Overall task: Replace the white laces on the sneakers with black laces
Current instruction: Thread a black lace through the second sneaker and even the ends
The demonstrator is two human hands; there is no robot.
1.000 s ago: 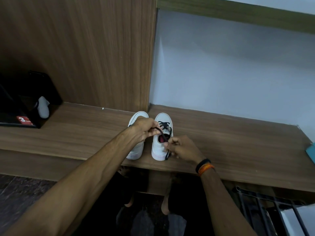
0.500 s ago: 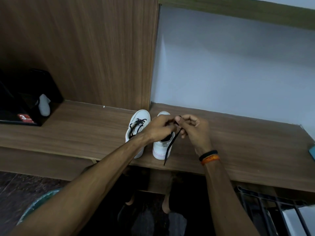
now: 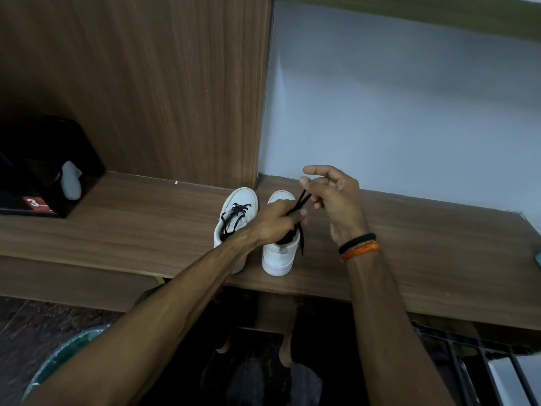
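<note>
Two white sneakers stood side by side on a long wooden bench, toes pointing at a wood-panelled wall and a pale painted wall. On the far left of the bench sat a black box with a red label, and a pale rounded object leaned against it.

Both forearms reached in from below. The left sneaker already carried black lacing over its tongue. The right sneaker stood just beside it, partly hidden by the left hand, whose fingers were curled down over the shoe's opening and gripped a black lace. That lace ran up and to the right into the right hand, raised above the bench, which pinched the strand between thumb and curled fingers while its index finger stuck out straight. One loose end of the lace hung down beside the right sneaker. Black and orange wristbands circled the right wrist.
</note>
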